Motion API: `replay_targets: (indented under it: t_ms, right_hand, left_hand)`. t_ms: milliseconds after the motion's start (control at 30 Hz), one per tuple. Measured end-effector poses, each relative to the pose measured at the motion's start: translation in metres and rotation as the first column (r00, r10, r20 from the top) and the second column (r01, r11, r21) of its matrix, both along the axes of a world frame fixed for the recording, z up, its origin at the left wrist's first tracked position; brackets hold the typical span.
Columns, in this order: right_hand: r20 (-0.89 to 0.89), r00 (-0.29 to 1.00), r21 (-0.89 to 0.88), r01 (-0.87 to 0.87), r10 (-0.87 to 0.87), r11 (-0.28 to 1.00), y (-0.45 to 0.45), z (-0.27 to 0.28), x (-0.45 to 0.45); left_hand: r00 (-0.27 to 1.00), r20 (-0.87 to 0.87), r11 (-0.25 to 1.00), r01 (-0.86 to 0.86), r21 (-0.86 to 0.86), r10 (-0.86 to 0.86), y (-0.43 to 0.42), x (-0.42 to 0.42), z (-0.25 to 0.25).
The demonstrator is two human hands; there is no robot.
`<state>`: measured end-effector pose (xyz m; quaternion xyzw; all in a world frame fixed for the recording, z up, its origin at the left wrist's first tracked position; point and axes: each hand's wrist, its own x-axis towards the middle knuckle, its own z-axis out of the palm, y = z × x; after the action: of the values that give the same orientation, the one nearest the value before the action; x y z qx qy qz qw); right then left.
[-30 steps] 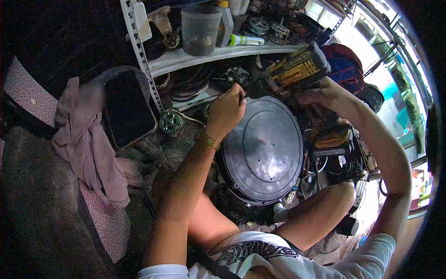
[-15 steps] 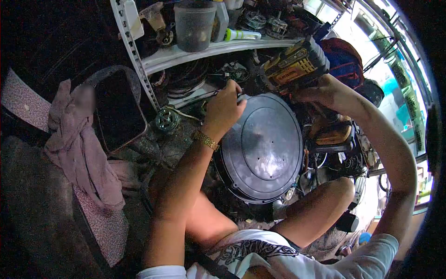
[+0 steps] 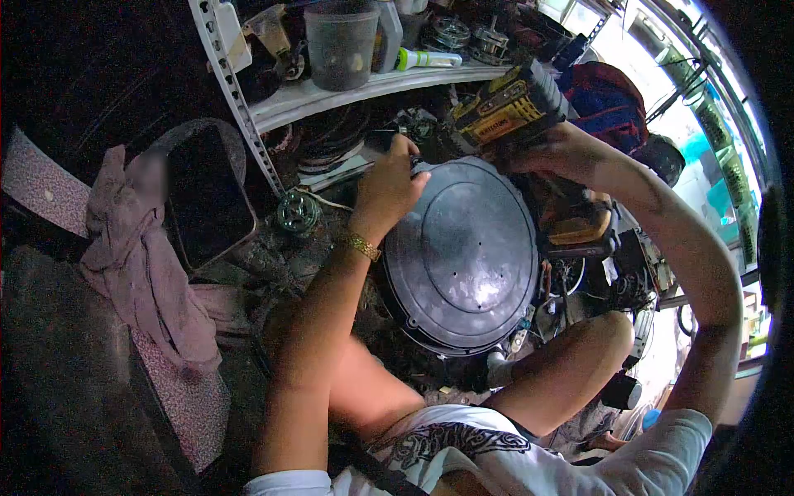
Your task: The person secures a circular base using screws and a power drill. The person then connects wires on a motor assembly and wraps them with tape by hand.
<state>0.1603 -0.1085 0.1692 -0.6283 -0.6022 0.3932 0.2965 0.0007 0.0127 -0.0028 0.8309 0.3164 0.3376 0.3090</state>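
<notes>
My right hand [image 3: 542, 155] is wrapped round the handle of a yellow and black cordless drill [image 3: 506, 109]. The drill lies sideways above the far rim of a round grey metal cover [image 3: 459, 248], its front end pointing left toward my other hand. My left hand [image 3: 390, 194], with a gold watch at the wrist, is closed in a pinch at the cover's upper left edge. Something small and dark shows at its fingertips, too little to name. The drill's tip is lost in the dark. The cover stands between my legs, facing me.
A metal shelf [image 3: 376, 89] runs behind, holding a clear plastic bucket [image 3: 341, 45], a green and white flashlight [image 3: 428, 59] and motor parts. At left are a dark basin [image 3: 211, 202] and a draped pink cloth [image 3: 153, 264]. A second yellow tool [image 3: 583, 223] sits to the right.
My right hand has shifted the drill to the left and slightly up in view. My left hand has moved a little left and down, still pinched.
</notes>
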Motion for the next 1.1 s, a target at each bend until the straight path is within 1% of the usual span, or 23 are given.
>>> replay_targets:
  t_ms: [67,133,167,200,233,267,333,367,467,533,600,667,700,733,767,800,833,867,900,967,1000,1067,1100]
  right_hand:
    - [-0.062,0.998,0.099,-0.007,0.013,0.995,0.005,-0.019,0.022]
    - [0.043,0.994,0.083,0.1,-0.104,0.992,-0.003,-0.011,0.023]
    - [0.037,0.992,0.065,0.122,-0.124,0.99,-0.01,-0.012,0.031]
    - [0.055,0.974,0.073,0.216,-0.22,0.974,-0.014,-0.013,0.043]
    - [0.042,0.946,0.129,0.315,-0.322,0.94,-0.022,-0.022,0.049]
    - [0.021,0.908,0.185,0.409,-0.419,0.894,-0.031,-0.03,0.055]
    - [0.04,0.856,0.175,0.503,-0.516,0.847,-0.05,-0.066,0.083]
    - [0.007,0.83,0.175,0.548,-0.558,0.818,-0.061,-0.096,0.099]
    - [-0.091,0.732,0.163,0.68,-0.675,0.715,-0.093,-0.19,0.141]
    - [-0.06,0.664,0.136,0.745,-0.746,0.653,-0.116,-0.281,0.158]
    - [0.096,0.602,0.162,0.776,-0.793,0.609,-0.145,-0.38,0.175]
    - [0.423,0.493,0.306,0.713,-0.761,0.631,-0.181,-0.493,0.193]
    - [0.61,0.387,0.464,0.533,-0.692,0.707,-0.192,-0.487,0.164]
    - [0.349,0.481,0.265,0.772,-0.804,0.577,-0.207,-0.531,0.173]
    - [0.203,0.5,0.114,0.842,-0.842,0.528,-0.217,-0.556,0.171]
    - [0.066,0.464,-0.043,0.886,-0.883,0.462,-0.226,-0.58,0.17]
    - [0.5,0.419,0.239,0.774,-0.758,0.586,-0.232,-0.585,0.158]
    - [0.815,0.164,0.402,0.532,-0.556,0.745,-0.232,-0.586,0.15]
    - [0.815,0.172,0.397,0.53,-0.553,0.749,-0.224,-0.569,0.143]
    - [0.843,0.345,-0.057,0.82,-0.413,0.569,-0.21,-0.524,0.128]
    - [0.844,0.35,-0.061,0.816,-0.408,0.574,-0.206,-0.528,0.123]
    - [0.884,0.103,0.172,0.835,-0.456,0.522,-0.196,-0.532,0.112]
    - [0.884,0.11,0.167,0.833,-0.454,0.528,-0.192,-0.53,0.108]
  left_hand:
    - [1.0,-0.017,1.0,-0.004,-0.024,0.004,0.009,-0.002,-0.001]
    - [0.987,0.025,0.986,0.16,0.042,-0.161,0.029,0.001,-0.012]
    - [0.981,0.024,0.979,0.188,0.081,-0.19,0.038,0.001,-0.014]
    - [0.976,0.024,0.97,0.212,0.12,-0.216,0.049,0.0,-0.013]
    - [0.987,-0.082,0.975,0.148,0.163,-0.136,0.058,-0.001,-0.011]
    - [0.973,-0.229,0.97,0.029,0.242,0.028,0.07,0.001,-0.016]
    - [0.904,-0.389,0.957,-0.066,0.283,0.177,0.05,-0.013,0.014]
    - [0.869,-0.439,0.937,-0.076,0.342,0.231,0.029,-0.018,0.023]
    - [0.799,-0.578,0.933,0.062,0.354,0.166,-0.01,-0.027,0.016]
    - [0.803,-0.574,0.926,0.078,0.37,0.162,0.005,-0.029,0.002]
    - [0.813,-0.56,0.918,0.088,0.387,0.158,0.024,-0.033,-0.004]
    - [0.803,-0.575,0.924,0.085,0.373,0.158,0.028,-0.036,-0.004]
    - [0.797,-0.585,0.928,0.088,0.363,0.153,0.028,-0.038,-0.004]
    - [0.823,-0.531,0.878,0.09,0.471,0.201,0.024,-0.041,-0.006]
    - [0.814,-0.54,0.879,0.079,0.47,0.216,0.016,-0.042,0.0]
    - [0.789,-0.564,0.897,0.036,0.44,0.245,0.006,-0.04,0.012]
    - [0.764,-0.585,0.911,-0.007,0.413,0.271,-0.003,-0.038,0.018]
    - [0.781,-0.56,0.894,0.004,0.447,0.276,-0.008,-0.037,0.017]
    - [0.776,-0.565,0.895,0.001,0.445,0.28,-0.011,-0.035,0.015]
    - [0.785,-0.549,0.917,-0.06,0.394,0.287,-0.014,-0.031,0.008]
    - [0.797,-0.537,0.917,-0.05,0.396,0.275,-0.014,-0.03,0.006]
    - [0.818,-0.509,0.911,-0.044,0.411,0.269,-0.011,-0.031,-0.002]
    - [0.841,-0.476,0.902,-0.031,0.431,0.256,-0.009,-0.033,-0.005]
